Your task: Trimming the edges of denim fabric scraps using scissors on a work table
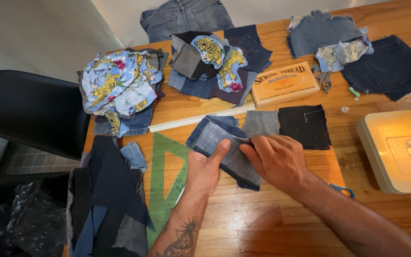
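The left hand (204, 169) grips the near edge of a folded denim patch (224, 147), thumb pressed on top and fingers curled beneath, while the right hand (276, 161) lies just beside it with fingers bunched, pinching the patch's upper fold. The denim patch rests on the wooden table (262, 219), with a green set square (163, 183) to its left, a grey square (261, 123) and a black square (305, 126) of cloth just beyond it, and a white ruler (193, 119) past its far edge. Farther beyond the patch sit an orange thread box (284, 83) and heaps of tiger-print fabric (117, 88); to its right stands a sewing machine (398, 150).
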